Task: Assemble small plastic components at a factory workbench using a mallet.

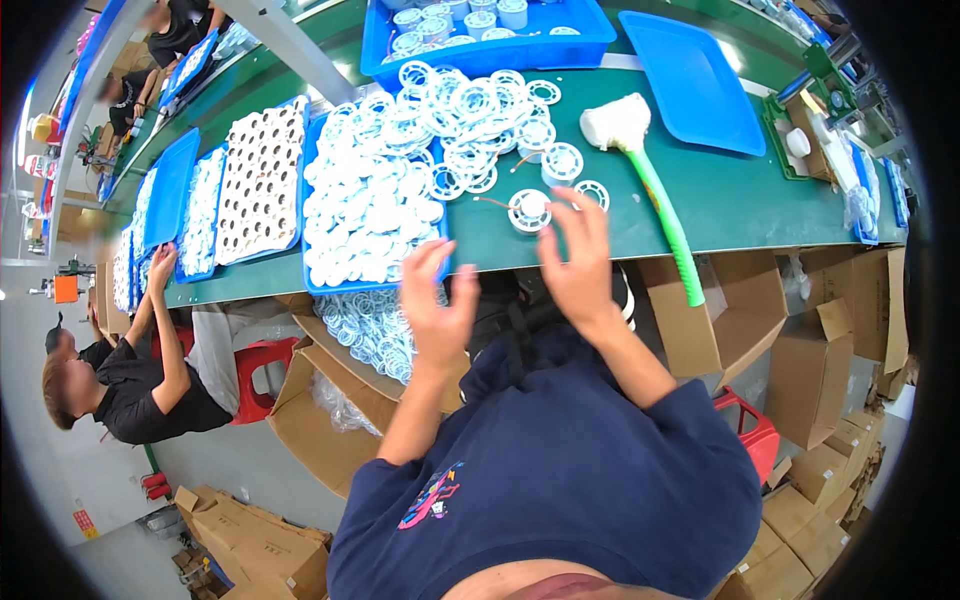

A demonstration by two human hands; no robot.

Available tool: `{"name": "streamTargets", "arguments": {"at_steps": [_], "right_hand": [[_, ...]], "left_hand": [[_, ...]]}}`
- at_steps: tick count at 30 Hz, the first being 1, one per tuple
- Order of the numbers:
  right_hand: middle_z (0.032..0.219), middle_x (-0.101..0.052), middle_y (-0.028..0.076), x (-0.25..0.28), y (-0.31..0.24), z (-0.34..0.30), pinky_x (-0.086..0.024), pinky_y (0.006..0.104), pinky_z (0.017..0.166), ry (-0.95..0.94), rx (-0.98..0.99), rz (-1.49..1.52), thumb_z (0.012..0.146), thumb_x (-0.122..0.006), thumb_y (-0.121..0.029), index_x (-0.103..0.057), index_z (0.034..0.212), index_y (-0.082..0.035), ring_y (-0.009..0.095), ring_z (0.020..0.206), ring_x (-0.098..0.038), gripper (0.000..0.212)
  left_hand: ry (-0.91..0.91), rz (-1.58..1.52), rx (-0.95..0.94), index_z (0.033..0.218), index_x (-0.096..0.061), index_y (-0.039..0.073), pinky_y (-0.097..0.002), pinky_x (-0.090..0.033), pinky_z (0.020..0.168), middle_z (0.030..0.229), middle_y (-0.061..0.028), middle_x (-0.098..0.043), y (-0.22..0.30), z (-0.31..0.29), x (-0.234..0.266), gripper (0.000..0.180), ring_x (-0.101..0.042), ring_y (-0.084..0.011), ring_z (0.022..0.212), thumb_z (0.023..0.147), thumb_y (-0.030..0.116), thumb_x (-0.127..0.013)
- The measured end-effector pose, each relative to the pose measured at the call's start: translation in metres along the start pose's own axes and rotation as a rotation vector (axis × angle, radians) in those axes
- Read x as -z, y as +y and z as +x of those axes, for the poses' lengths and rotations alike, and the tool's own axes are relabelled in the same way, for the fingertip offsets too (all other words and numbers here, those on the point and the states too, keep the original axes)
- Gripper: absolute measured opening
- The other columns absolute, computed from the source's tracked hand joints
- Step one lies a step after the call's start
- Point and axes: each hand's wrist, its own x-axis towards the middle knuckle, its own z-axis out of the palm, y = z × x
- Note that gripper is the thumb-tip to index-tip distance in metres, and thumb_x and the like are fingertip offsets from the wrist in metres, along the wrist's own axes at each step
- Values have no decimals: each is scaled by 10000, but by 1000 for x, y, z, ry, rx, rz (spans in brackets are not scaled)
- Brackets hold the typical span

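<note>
My left hand (437, 315) is held at the table's front edge, fingers apart, holding nothing. It is beside the blue tray (307, 262) heaped with small white round caps (365, 220). My right hand (578, 268) has its fingers spread close to a white round part (528, 212) with a raised centre and a thin wire; whether a fingertip touches it I cannot tell. Just behind that hand lies a white spoked ring (592, 194). Farther back stands another white cylindrical part (562, 163). Many spoked rings (475, 105) are piled beyond the caps.
A mallet (665, 215) with a white wrapped head and green handle overhangs the front edge at right. Behind it lies a blue tray (695, 90). A blue bin (490, 55) of white cylinders stands at the back. Cardboard boxes (680, 315) sit below. A co-worker (150, 375) works at left.
</note>
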Motion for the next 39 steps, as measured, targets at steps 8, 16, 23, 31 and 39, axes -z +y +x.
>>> {"name": "streamTargets", "arguments": {"at_steps": [8,16,23,31,39], "right_hand": [[1239,-639,109,51,85,22,-540,439,861,-157,-46,-303,868,-786,-142,-695,1175,-48,337,1016,-624,333],[1295,-641,114,50,116,14,-504,444,963,-314,89,-239,790,-824,-155,-647,1234,-15,350,1117,-574,498],[1278,-642,202,70,120,23,-510,449,990,-264,-42,-6,806,-815,-88,-594,1314,15,389,1149,-622,563],[1414,-603,192,65,80,46,-488,422,1069,-595,57,210,838,-785,-54,-505,1456,-13,389,1290,-602,679],[1369,-611,231,68,81,53,-536,451,1001,-721,112,237,844,-782,-62,-508,1438,11,426,1221,-628,658]], "left_hand": [[-25,-115,265,1528,-418,22,-496,-403,1123,1479,-271,-441,22,13,-113,734,-464,-448,1359,929,231,-788],[-9,-95,230,1303,-617,-2,-457,-498,999,1292,-218,-613,32,7,-134,347,-613,-402,1176,988,125,-686],[-69,-198,87,1453,-489,1,-469,-479,1056,1438,-242,-523,41,4,-155,618,-552,-390,1295,925,173,-759],[-83,-177,239,1528,-377,-3,-457,-516,995,1343,-251,-525,36,-15,-156,829,-594,-425,1186,834,59,-827],[-91,-240,190,1509,-414,0,-478,-535,979,1366,-249,-568,33,-18,-150,797,-620,-445,1206,824,65,-816]]}}
